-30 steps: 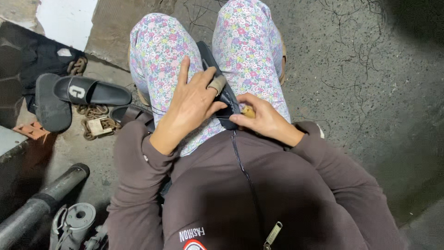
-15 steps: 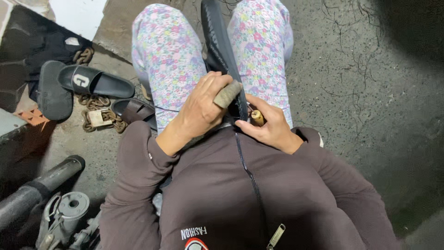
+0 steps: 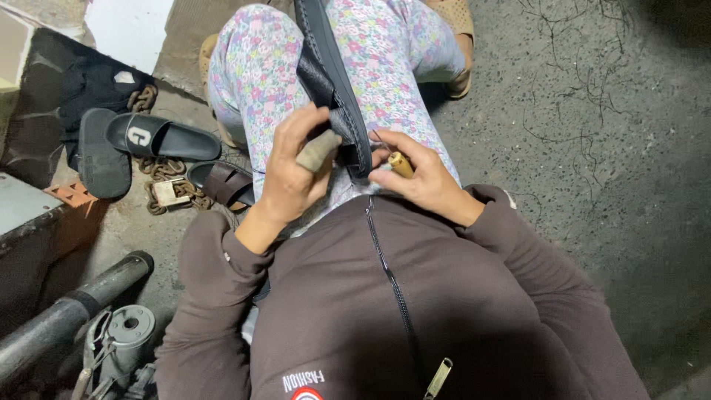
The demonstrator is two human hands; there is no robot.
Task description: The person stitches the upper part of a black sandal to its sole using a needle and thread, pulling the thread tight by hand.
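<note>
Head view: left hand (image 3: 292, 178) gripping black shoe (image 3: 332, 81), right hand (image 3: 418, 178) around small wooden-handled tool (image 3: 401, 164).

Seated, both forearms in brown sleeves drawn in toward the lap, elbows out to the sides. Left hand (image 3: 292, 174) raised over the left thigh, wrist bent, fingers curled closed in a pinch grip, one finger wrapped in a grey-brown cover. Right hand (image 3: 418, 178) just beside, lower on the lap, wrist angled inward, fingers closed in a grip, thumb and forefinger pressed together. Hands close, facing each other, not touching. Knees apart in floral-print trousers.
</note>
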